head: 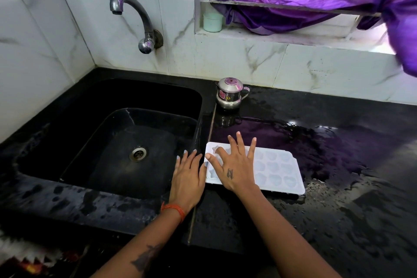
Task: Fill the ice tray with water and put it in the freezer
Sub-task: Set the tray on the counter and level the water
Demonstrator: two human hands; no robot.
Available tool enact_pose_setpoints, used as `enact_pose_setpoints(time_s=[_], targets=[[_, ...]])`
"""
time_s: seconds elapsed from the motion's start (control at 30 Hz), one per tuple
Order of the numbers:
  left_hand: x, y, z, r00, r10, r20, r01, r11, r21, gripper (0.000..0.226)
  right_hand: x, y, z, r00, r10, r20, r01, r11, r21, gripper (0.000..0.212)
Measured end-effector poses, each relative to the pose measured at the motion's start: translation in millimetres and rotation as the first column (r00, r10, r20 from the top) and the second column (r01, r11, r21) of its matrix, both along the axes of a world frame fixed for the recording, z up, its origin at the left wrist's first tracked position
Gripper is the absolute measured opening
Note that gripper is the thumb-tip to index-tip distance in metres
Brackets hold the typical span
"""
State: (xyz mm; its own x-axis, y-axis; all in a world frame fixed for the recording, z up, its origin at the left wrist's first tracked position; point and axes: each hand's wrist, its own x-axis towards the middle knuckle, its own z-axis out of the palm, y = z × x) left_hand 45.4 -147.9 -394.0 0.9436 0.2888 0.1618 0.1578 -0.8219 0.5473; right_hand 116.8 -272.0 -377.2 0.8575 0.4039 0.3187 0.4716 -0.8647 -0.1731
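Two hands over wet black table. White ice tray point(277, 168) lies flat just right of sink point(108, 142). Right hand point(234, 165), fingers spread straight, rests on tray's left end. Left hand point(188, 176), fingers straight, flat beside tray edge. Tap point(133, 18) above sink.

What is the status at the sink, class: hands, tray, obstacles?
Left hand open, flat by the sink edge. Right hand open, spread over the white ice tray. Tray flat on wet black counter. Nothing blocking the tap.
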Motion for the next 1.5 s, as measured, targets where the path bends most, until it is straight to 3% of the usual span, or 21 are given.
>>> enact_pose_setpoints(time_s=[0.17,0.57,1.07,1.5], targets=[[-0.3,-0.6,1.5,1.000,0.000,0.003,0.000,1.000,-0.007,0.078,-0.5,0.2,-0.4,0.999,-0.015,0.029,0.015,1.000,-0.006,0.075],[0.1,0.0,0.7,1.000,-0.007,0.006,0.007,1.000,0.001,0.077,-1.2,-0.6,4.0,0.997,0.038,-0.060,-0.039,0.999,-0.017,0.089],[-0.2,0.6,0.0,1.000,-0.005,0.010,0.005,1.000,-0.009,0.076,-1.8,1.2,-0.6,0.999,-0.025,0.045,0.028,0.998,-0.053,0.074],[-0.6,-0.4,1.4,1.000,-0.004,0.005,0.004,1.000,-0.011,0.078,-1.1,-1.0,1.3,0.999,0.011,-0.043,-0.011,1.000,-0.013,0.087]])
